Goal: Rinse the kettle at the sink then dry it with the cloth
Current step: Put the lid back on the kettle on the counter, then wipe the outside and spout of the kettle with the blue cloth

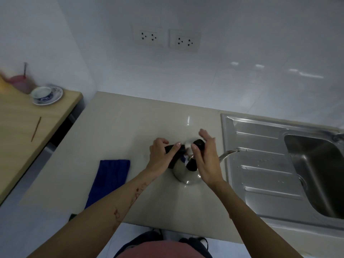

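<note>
Left of the hands, the cloth (pixel 109 180) lies unused on the counter (pixel 130 123). The left hand (pixel 162 157) grips the handle of the kettle (pixel 188 173); the right hand (pixel 205 157) pinches its lid knob, other fingers spread. Rinsing seems not yet begun. Next: lift it rightward to the sink (pixel 264 164).

Beige counter (pixel 130 127): kettle (pixel 183 172), blue cloth (pixel 108 177).
</note>
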`<action>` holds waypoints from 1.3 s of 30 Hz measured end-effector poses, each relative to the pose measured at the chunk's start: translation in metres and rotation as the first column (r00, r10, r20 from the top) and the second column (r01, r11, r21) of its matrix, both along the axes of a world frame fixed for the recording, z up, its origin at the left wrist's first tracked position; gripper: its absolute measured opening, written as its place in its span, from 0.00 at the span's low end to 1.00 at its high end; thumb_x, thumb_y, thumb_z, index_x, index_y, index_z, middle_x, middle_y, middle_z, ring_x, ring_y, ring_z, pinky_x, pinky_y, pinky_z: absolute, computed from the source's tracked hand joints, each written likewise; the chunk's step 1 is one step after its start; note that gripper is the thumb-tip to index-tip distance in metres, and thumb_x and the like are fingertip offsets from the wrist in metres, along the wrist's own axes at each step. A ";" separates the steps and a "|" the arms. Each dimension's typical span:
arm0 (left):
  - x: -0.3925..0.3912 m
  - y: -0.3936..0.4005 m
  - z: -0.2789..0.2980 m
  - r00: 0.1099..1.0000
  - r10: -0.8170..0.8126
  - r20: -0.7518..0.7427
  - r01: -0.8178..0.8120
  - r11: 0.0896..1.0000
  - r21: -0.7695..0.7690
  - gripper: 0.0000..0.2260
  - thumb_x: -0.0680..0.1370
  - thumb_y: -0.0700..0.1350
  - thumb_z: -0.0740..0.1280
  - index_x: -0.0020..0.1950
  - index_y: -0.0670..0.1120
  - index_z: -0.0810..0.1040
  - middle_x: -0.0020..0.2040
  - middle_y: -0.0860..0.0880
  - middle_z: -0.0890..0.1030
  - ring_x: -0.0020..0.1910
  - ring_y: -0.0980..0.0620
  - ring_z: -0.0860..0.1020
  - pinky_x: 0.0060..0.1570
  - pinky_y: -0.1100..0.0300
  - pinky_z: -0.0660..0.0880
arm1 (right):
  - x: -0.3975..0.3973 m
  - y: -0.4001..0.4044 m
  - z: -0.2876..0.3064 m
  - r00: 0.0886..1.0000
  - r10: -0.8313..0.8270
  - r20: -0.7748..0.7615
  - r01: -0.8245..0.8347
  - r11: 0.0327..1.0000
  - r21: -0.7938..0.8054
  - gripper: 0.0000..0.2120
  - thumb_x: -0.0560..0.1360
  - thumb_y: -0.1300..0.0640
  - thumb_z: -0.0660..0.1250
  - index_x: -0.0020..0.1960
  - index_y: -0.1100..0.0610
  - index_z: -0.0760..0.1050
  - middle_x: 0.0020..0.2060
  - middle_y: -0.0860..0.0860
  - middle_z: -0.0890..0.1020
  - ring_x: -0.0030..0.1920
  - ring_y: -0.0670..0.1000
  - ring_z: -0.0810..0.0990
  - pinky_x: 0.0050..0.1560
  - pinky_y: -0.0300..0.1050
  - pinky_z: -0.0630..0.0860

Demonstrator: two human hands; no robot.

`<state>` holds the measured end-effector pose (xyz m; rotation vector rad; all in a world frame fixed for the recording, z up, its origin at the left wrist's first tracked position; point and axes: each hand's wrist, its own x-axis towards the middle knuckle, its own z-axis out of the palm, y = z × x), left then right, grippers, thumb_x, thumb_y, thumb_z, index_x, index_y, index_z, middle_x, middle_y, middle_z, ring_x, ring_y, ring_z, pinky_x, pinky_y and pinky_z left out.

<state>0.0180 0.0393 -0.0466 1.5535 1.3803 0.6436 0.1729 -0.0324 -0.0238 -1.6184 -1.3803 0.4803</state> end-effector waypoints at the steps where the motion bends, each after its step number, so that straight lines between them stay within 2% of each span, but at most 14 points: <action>1: -0.008 -0.006 -0.002 0.999 0.029 0.043 -0.030 1.000 0.010 0.21 0.76 0.62 0.65 0.59 0.49 0.67 0.59 0.50 0.70 0.62 0.49 0.69 0.59 0.58 0.71 | -0.006 0.000 0.006 1.000 -0.003 -0.002 0.004 0.998 0.064 0.23 0.81 0.51 0.60 0.73 0.58 0.62 0.71 0.45 0.67 0.76 0.44 0.59 0.78 0.58 0.51; 3: -0.032 -0.019 -0.010 0.993 0.102 0.067 -0.104 0.994 0.040 0.18 0.80 0.55 0.64 0.64 0.47 0.67 0.60 0.50 0.69 0.62 0.51 0.67 0.53 0.71 0.67 | -0.023 0.001 0.016 0.999 0.040 0.031 -0.045 0.982 0.184 0.20 0.80 0.59 0.62 0.71 0.61 0.64 0.72 0.49 0.67 0.77 0.47 0.59 0.78 0.54 0.51; 5: -0.064 -0.030 -0.026 0.982 0.187 0.039 -0.190 0.979 0.079 0.16 0.81 0.50 0.64 0.64 0.44 0.69 0.60 0.48 0.71 0.60 0.51 0.68 0.51 0.73 0.65 | -0.046 0.006 0.022 0.983 0.151 0.100 -0.171 0.959 0.228 0.19 0.79 0.63 0.63 0.70 0.62 0.66 0.72 0.51 0.67 0.76 0.49 0.61 0.78 0.51 0.54; 8: -0.122 -0.047 -0.055 0.943 0.325 -0.073 -0.313 0.939 0.143 0.13 0.80 0.44 0.66 0.63 0.41 0.72 0.58 0.46 0.74 0.60 0.45 0.71 0.58 0.61 0.65 | -0.088 0.012 0.009 0.916 0.375 0.142 -0.394 0.907 0.147 0.22 0.79 0.65 0.63 0.71 0.59 0.64 0.72 0.53 0.68 0.75 0.49 0.63 0.75 0.47 0.61; 11: -0.175 -0.066 -0.085 0.902 0.346 -0.257 -0.310 0.935 0.170 0.17 0.79 0.42 0.67 0.66 0.37 0.73 0.62 0.39 0.76 0.62 0.38 0.73 0.63 0.52 0.68 | -0.124 0.017 -0.024 0.827 0.523 0.203 -0.527 0.849 -0.038 0.23 0.80 0.62 0.63 0.73 0.57 0.63 0.71 0.54 0.69 0.72 0.49 0.67 0.73 0.45 0.64; 15: -0.211 -0.091 -0.118 0.820 0.251 -0.515 -0.159 0.963 0.215 0.28 0.82 0.59 0.52 0.65 0.38 0.77 0.66 0.36 0.77 0.60 0.34 0.77 0.61 0.39 0.74 | -0.158 0.029 -0.066 0.723 0.650 0.236 -0.571 0.754 -0.325 0.23 0.80 0.61 0.61 0.74 0.59 0.62 0.68 0.54 0.72 0.66 0.51 0.70 0.67 0.45 0.70; 19: -0.202 -0.104 -0.121 0.853 0.253 -0.456 -0.158 0.959 0.237 0.29 0.84 0.56 0.46 0.67 0.39 0.77 0.68 0.36 0.75 0.50 0.38 0.79 0.52 0.49 0.77 | -0.183 0.038 -0.092 0.696 0.688 0.205 -0.499 0.669 -0.552 0.25 0.82 0.57 0.58 0.76 0.60 0.57 0.70 0.56 0.69 0.66 0.53 0.68 0.63 0.45 0.70; 23: -0.179 -0.121 -0.116 0.950 0.287 -0.127 -0.278 0.957 0.087 0.19 0.84 0.43 0.56 0.75 0.43 0.65 0.74 0.47 0.67 0.68 0.52 0.69 0.71 0.55 0.64 | -0.203 0.045 -0.100 0.740 0.639 0.212 -0.416 0.681 -0.603 0.29 0.82 0.51 0.58 0.78 0.58 0.52 0.75 0.55 0.61 0.70 0.56 0.65 0.65 0.49 0.70; 25: -0.179 -0.131 -0.116 0.945 0.326 0.029 -0.325 0.945 -0.025 0.19 0.84 0.40 0.56 0.76 0.47 0.65 0.70 0.48 0.73 0.65 0.56 0.72 0.69 0.56 0.68 | -0.211 0.048 -0.102 0.733 0.629 0.259 -0.384 0.697 -0.605 0.31 0.82 0.48 0.58 0.78 0.57 0.50 0.77 0.55 0.56 0.72 0.57 0.62 0.67 0.51 0.69; 31: -0.207 -0.128 -0.124 0.882 0.469 -0.041 -0.463 0.880 0.109 0.17 0.82 0.32 0.57 0.71 0.40 0.69 0.66 0.47 0.73 0.63 0.56 0.71 0.69 0.52 0.68 | -0.220 0.037 -0.124 0.580 0.685 0.441 -0.293 0.680 -0.672 0.43 0.76 0.35 0.61 0.79 0.55 0.45 0.79 0.60 0.45 0.77 0.61 0.52 0.72 0.57 0.60; 33: -0.214 -0.124 -0.124 0.887 0.455 -0.075 -0.433 0.879 0.200 0.17 0.81 0.31 0.59 0.69 0.38 0.70 0.65 0.47 0.73 0.63 0.54 0.71 0.68 0.52 0.70 | -0.227 0.033 -0.129 0.554 0.652 0.517 -0.248 0.723 -0.645 0.45 0.71 0.38 0.68 0.78 0.59 0.54 0.77 0.64 0.54 0.74 0.65 0.61 0.65 0.61 0.69; 35: -0.217 -0.120 -0.123 0.893 0.435 -0.111 -0.402 0.884 0.238 0.17 0.81 0.31 0.60 0.69 0.38 0.71 0.65 0.48 0.73 0.62 0.53 0.72 0.67 0.52 0.70 | -0.234 0.034 -0.133 0.516 0.648 0.560 -0.195 0.725 -0.660 0.42 0.63 0.46 0.77 0.71 0.61 0.70 0.70 0.66 0.70 0.62 0.66 0.77 0.47 0.58 0.79; 37: -0.216 -0.116 -0.119 0.895 0.424 -0.137 -0.383 0.890 0.247 0.17 0.81 0.32 0.60 0.69 0.39 0.71 0.65 0.47 0.74 0.63 0.52 0.73 0.68 0.53 0.69 | -0.236 0.035 -0.131 0.448 0.645 0.619 -0.180 0.744 -0.644 0.36 0.60 0.53 0.80 0.66 0.59 0.76 0.64 0.65 0.77 0.50 0.63 0.82 0.36 0.53 0.80; 39: -0.214 -0.113 -0.114 0.899 0.411 -0.149 -0.365 0.893 0.263 0.16 0.81 0.33 0.61 0.70 0.39 0.71 0.66 0.45 0.75 0.64 0.51 0.73 0.69 0.52 0.69 | -0.230 0.039 -0.127 0.369 0.628 0.685 -0.197 0.773 -0.602 0.35 0.61 0.55 0.80 0.66 0.55 0.76 0.63 0.63 0.79 0.45 0.60 0.82 0.34 0.50 0.79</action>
